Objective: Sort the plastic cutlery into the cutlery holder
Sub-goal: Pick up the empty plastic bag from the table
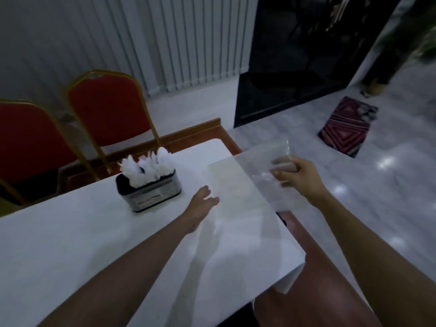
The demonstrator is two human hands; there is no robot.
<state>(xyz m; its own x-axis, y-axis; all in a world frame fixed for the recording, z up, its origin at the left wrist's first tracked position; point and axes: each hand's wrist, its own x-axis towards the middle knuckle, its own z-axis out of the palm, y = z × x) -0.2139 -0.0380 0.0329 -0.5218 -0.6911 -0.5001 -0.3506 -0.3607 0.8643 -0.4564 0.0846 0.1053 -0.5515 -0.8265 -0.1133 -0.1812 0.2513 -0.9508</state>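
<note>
At far left, two red chairs (111, 109) stand behind the white desk (82, 232). Right of them, the cutlery holder (153, 194) sits on the desk with the white plastic cutlery (146, 167) upright inside it. The left hand (203, 200) lies just beside the holder, fingers straight and relaxed, touching the near edge of a clear plastic bag (240, 185). The right hand (299, 179) pinches the bag's far side, lifting it over the desk edge. Blur hides any contents. Sorting appears nearly finished; check the bag for stray pieces before setting it aside.
</note>
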